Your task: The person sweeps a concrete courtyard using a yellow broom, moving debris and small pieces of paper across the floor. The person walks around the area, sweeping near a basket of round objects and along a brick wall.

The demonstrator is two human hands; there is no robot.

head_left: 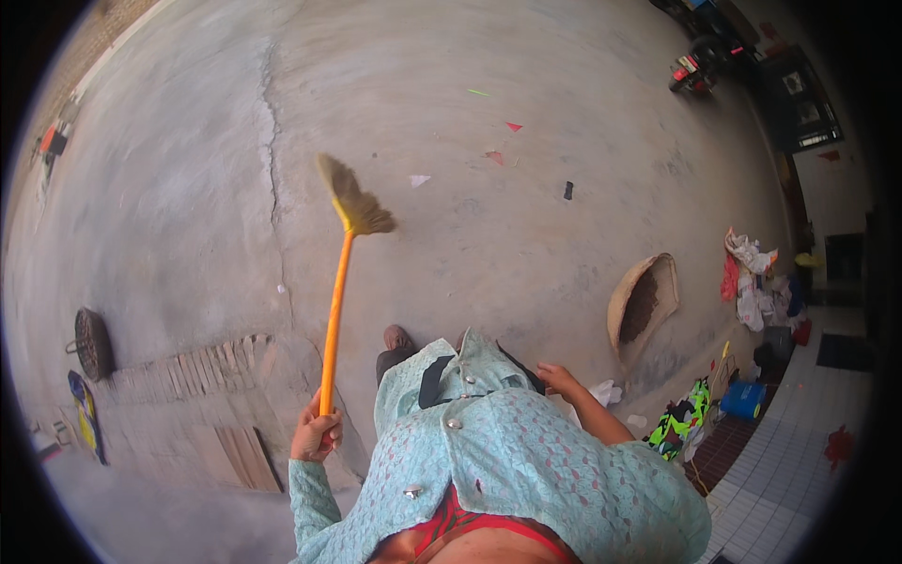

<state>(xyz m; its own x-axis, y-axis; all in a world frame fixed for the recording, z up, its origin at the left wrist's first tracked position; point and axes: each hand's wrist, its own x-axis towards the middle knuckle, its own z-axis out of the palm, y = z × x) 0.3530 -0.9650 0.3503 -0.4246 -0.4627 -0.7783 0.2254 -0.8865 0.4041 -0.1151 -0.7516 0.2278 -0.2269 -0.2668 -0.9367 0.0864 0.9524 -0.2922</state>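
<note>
My left hand is closed round the lower end of a broom's orange handle. The handle rises away from me, and its fan-shaped brown bristle head is over the grey concrete floor, slightly blurred. My right hand hangs beside my light-blue patterned jacket with fingers loosely apart and nothing visible in them. Scraps lie beyond the broom: a white one, red ones and a small black piece.
A tilted sack with dark contents stands at the right. Plastic bags and a blue container line the right side. A dark basket lies at the left, near a brick strip. A motorbike stands far right.
</note>
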